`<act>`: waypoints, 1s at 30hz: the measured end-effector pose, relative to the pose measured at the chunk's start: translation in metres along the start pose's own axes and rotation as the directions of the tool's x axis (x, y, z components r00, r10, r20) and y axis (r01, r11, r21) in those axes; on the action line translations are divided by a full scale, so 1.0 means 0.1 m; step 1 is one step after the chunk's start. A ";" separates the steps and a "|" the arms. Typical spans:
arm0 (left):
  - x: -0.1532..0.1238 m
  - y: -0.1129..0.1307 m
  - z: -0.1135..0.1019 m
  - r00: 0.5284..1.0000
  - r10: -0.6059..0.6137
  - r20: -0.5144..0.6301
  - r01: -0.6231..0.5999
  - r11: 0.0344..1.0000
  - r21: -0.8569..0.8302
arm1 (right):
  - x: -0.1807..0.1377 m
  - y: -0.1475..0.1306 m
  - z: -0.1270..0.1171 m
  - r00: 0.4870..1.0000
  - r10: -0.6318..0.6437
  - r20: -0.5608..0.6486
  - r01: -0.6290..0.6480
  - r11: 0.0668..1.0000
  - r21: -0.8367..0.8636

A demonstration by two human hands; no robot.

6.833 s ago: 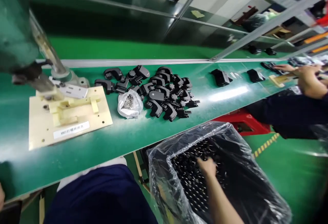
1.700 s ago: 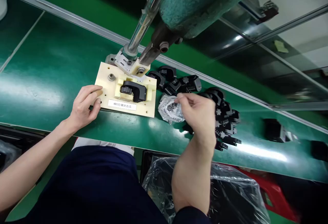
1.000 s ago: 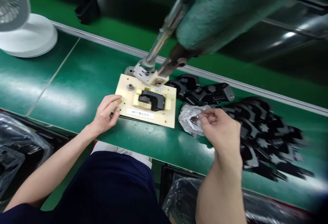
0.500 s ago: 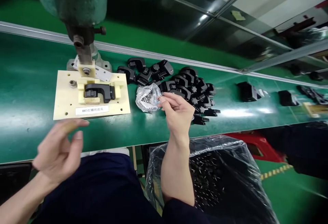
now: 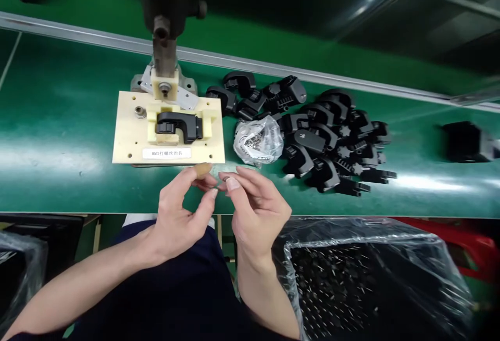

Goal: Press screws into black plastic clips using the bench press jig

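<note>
Over the bench's front edge my two hands meet, fingertips almost touching. My right hand pinches a small metal screw between thumb and fingers, mostly covered by them. Curved and parted, the fingers of my left hand sit just beside that pinch, with a tan cover on one finger. Behind the hands, a black hooked plastic part lies in the nest of a cream fixture plate. To the plate's right stands an opened clear plastic bag of small metal screws.
A press-like machine head hangs over the fixture. Several black plastic parts are heaped right of the bag on the green bench. Below the bench edge, a plastic-lined bin holds many small pieces. A red stool stands beyond it.
My right hand has left the screw bag and come back toward me with a screw. My left hand has moved right to meet it. The view has shifted.
</note>
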State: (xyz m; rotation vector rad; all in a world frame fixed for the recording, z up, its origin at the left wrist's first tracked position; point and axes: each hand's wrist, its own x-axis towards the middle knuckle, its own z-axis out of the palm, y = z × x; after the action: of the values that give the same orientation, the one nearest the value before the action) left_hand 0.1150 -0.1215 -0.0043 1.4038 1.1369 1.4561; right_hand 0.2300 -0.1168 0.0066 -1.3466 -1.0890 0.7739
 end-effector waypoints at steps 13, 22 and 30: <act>0.02 0.04 -0.13 0.926 -0.360 -0.115 0.334 0.921 -0.201 | -0.38 0.19 0.46 0.986 -0.125 -0.113 0.113 0.988 -0.105; 0.14 0.01 -0.28 0.846 -0.533 -0.008 0.471 0.755 -0.455 | -0.19 0.15 0.30 0.991 -0.036 0.127 0.038 0.999 -0.011; 0.04 0.23 -0.63 0.936 -0.327 0.134 0.301 0.936 0.183 | -0.05 -0.22 0.08 0.834 0.029 0.550 0.004 0.998 -0.058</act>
State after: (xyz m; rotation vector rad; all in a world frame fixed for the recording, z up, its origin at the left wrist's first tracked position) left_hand 0.0533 -0.1286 0.0200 1.3468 1.3272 1.0246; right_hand 0.2172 -0.1210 0.0266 -1.2019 -1.5640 1.1960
